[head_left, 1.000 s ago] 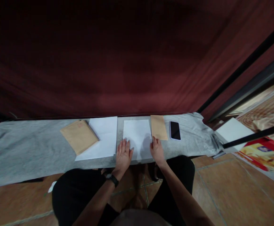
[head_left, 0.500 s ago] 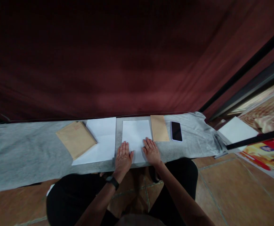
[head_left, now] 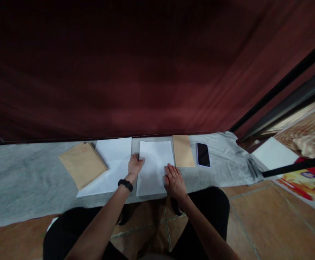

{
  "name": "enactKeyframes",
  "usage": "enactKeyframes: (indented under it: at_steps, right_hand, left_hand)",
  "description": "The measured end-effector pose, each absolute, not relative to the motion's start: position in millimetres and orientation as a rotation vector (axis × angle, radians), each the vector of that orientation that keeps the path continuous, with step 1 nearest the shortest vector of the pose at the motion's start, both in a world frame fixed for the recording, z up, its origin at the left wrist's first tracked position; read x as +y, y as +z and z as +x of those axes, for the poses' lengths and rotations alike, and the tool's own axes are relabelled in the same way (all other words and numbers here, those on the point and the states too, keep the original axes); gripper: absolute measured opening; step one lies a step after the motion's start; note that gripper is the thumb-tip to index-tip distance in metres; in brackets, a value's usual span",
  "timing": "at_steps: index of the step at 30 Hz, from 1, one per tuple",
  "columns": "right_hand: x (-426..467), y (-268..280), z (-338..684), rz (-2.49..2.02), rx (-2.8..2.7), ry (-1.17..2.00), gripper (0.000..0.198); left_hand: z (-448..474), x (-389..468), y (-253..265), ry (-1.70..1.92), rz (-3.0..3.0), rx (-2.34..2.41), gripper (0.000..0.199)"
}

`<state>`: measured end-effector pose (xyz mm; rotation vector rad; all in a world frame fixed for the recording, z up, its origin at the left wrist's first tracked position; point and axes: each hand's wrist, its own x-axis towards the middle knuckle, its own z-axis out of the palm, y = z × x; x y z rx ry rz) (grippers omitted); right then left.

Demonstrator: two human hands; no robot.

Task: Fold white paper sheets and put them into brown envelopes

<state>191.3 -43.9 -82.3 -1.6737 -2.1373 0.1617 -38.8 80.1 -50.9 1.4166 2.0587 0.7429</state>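
A blank white sheet of paper (head_left: 154,166) lies in front of me on the grey cloth. My left hand (head_left: 135,166) is at its left edge, thumb over the paper and fingers curled, closed on that edge; the fingertips are partly hidden. On the lower right edge of the same sheet, my right hand (head_left: 176,182) rests flat with fingers stretched out. Just right of the sheet lies a brown envelope (head_left: 184,151). To the left, a stack of brown envelopes (head_left: 83,164) partly covers other white paper (head_left: 116,155).
A phone (head_left: 203,154) with a dark screen lies right of the single envelope. Grey cloth (head_left: 24,173) covers the long narrow surface, with a dark red panel (head_left: 146,90) behind it. At the right are a black bar (head_left: 298,165) and a colourful box (head_left: 306,186).
My left hand has gone from lying flat on the sheet to curling at its left edge. My right hand stays flat on the right side. The view has shifted slightly.
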Motion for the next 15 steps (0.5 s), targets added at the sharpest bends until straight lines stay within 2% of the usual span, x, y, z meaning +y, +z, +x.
enactKeyframes:
  at_steps: [5, 9, 15]
  right_hand:
    - [-43.6, -86.2, 192.0, -1.685, -2.139, 0.149, 0.052]
    - [-32.3, -87.6, 183.2, -1.607, -2.192, 0.174, 0.052]
    - [9.8, -85.1, 158.6, -1.573, -2.219, 0.149, 0.048]
  left_hand:
    - [-25.0, 33.0, -53.9, 0.776, 1.761, 2.085, 0.053]
    - [-0.8, 3.0, -65.1, 0.592, 2.285, 1.811, 0.051]
    - [6.0, 15.3, -73.6, 0.426, 2.277, 1.954, 0.053]
